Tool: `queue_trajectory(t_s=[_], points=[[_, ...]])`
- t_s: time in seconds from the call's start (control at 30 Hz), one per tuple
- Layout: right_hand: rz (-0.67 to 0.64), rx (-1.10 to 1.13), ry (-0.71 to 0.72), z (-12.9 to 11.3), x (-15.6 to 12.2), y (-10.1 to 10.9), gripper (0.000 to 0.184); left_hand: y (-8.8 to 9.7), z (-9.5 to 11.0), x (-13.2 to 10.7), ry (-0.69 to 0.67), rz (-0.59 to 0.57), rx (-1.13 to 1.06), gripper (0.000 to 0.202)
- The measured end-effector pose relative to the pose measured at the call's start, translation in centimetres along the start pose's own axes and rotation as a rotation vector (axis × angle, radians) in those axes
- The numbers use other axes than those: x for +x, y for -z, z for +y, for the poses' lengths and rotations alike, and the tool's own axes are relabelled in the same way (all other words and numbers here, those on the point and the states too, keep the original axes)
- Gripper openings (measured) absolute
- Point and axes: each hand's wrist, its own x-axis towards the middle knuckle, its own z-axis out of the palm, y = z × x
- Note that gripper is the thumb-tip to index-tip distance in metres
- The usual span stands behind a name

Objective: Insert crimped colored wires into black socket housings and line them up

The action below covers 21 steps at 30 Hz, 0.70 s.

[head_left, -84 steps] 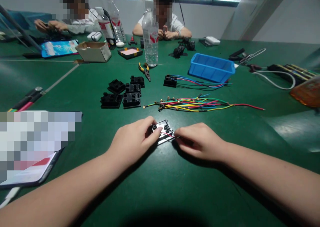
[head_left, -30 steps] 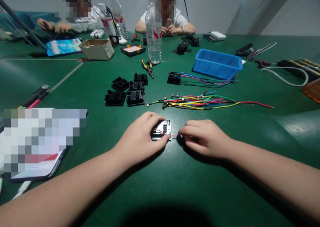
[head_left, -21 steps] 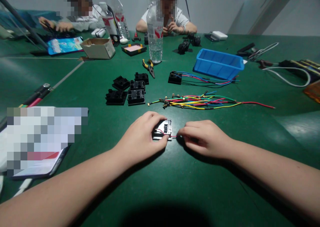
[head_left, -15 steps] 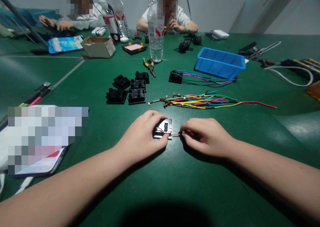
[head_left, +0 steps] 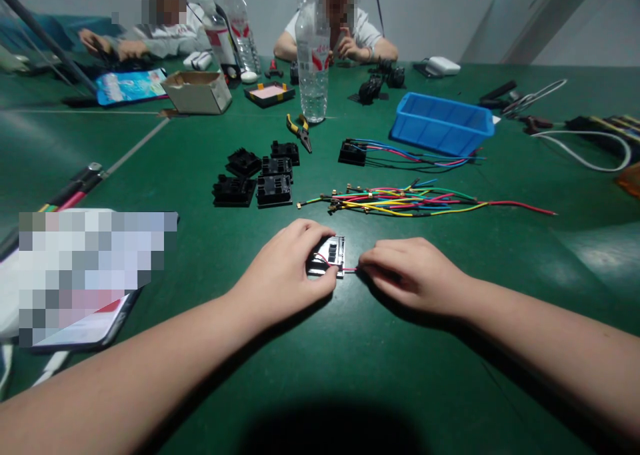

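Observation:
My left hand (head_left: 295, 258) is closed around a small black plastic housing (head_left: 339, 248) that lies on the green table, its thumb pressing on the near edge. A red wire (head_left: 350, 270) runs out of the housing to the right. The fingers of my right hand (head_left: 413, 271) pinch this wire a short way from the housing; its far end is hidden in the hand. Beyond lies a bundle of coloured wires (head_left: 400, 201) with small metal terminals. Several similar black housings (head_left: 274, 189) sit to the left, and a black housing with wires attached (head_left: 353, 152) lies further back.
Pliers with yellow handles (head_left: 299, 133) lie near a water bottle (head_left: 313, 75). A blue plastic bin (head_left: 443, 125) stands at the right, a cardboard box (head_left: 197, 93) at the left. A phone (head_left: 100, 275) is beside my left forearm. Two people sit across the table (head_left: 320, 375).
My right hand has shifted slightly left along the red wire and its fingers have closed more tightly. The left hand stays on the housing.

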Motion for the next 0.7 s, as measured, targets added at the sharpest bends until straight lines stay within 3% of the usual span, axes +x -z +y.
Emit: queue_trajectory(t_s=[0.13,0.33,0.7], points=[[0.002,0.009,-0.030,-0.12,0.02,0.02,0.016,0.05,0.01,0.01,0.003,-0.004,0.000,0.038],[0.153,0.022,-0.151,-0.24,0.06,0.22,0.015,0.11,0.02,0.12,0.009,-0.012,0.032,0.037],[0.255,0.035,-0.281,-0.15,0.26,0.13,0.014,0.05,0.06,0.03,0.006,-0.021,0.053,0.036]])
